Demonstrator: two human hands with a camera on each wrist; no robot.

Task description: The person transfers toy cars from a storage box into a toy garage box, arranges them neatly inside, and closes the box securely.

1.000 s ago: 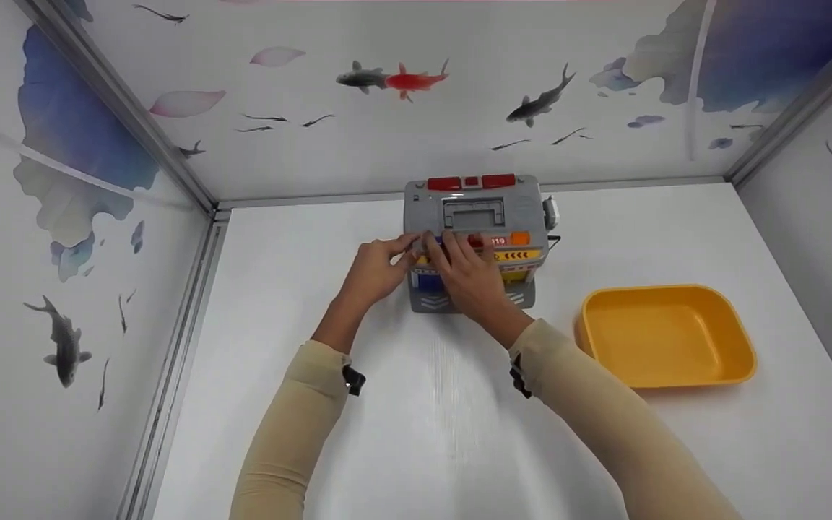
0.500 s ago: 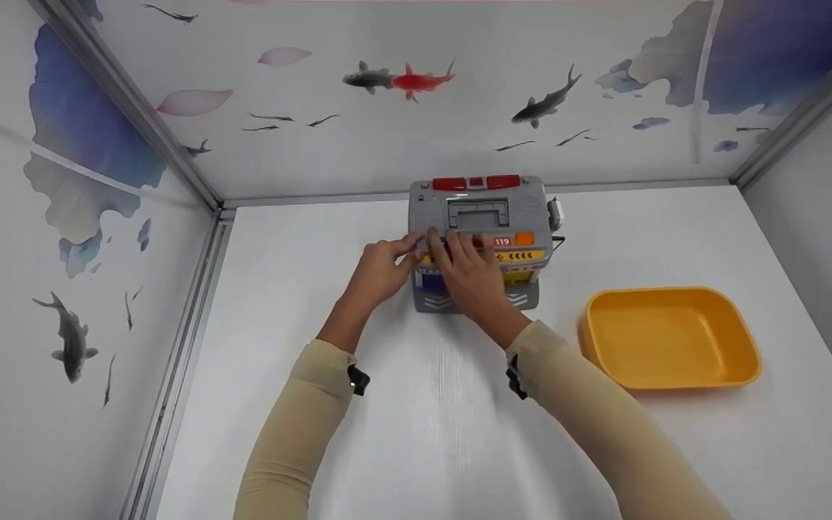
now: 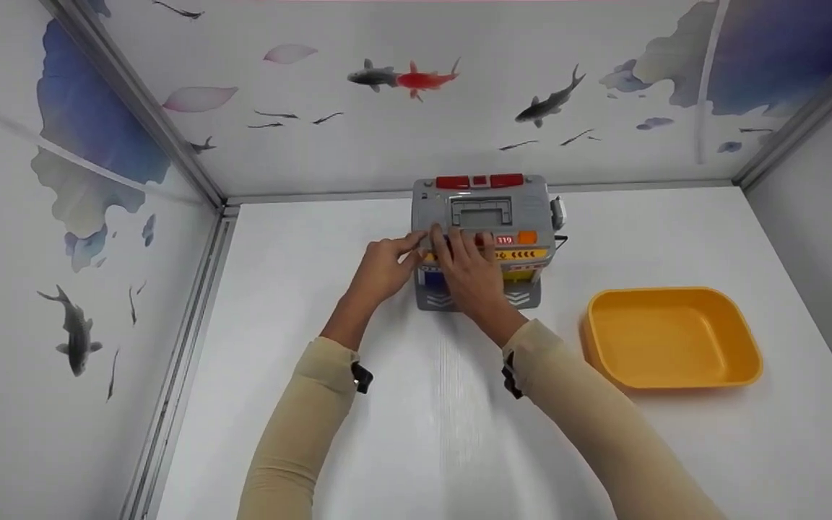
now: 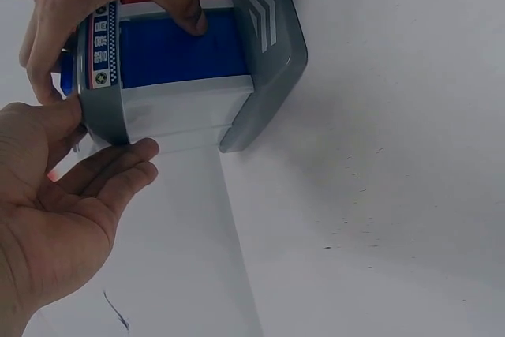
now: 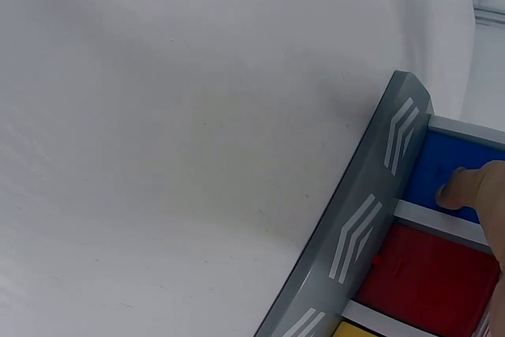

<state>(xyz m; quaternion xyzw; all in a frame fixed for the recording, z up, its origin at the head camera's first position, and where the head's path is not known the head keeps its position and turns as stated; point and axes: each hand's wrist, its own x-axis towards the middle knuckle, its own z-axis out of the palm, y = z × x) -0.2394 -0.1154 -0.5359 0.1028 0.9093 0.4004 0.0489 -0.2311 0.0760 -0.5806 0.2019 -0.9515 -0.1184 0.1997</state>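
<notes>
A grey toy garage [image 3: 430, 209] with red lights along its back top stands near the back wall. Its front has a blue door [image 4: 181, 53], a red door [image 5: 430, 278] and a yellow one. My left hand [image 3: 380, 271] pinches the roof's front left corner between thumb and fingers. My right hand [image 3: 475, 282] grips the roof's front edge from above, its fingers reaching over the top. In the left wrist view, its thumb lies against the blue door and its fingertips are by a small blue block [image 4: 66, 73] on the roof.
An empty orange-yellow plastic tub [image 3: 661, 339] rests on the white table, to the right of the garage. White panels with painted fish enclose the table at the back and both sides. A white part [image 3: 559, 213] sticks out from the garage's right side.
The whole head view has shifted slightly to the right. Both hands keep their places on the toy garage, and the tub has not moved.
</notes>
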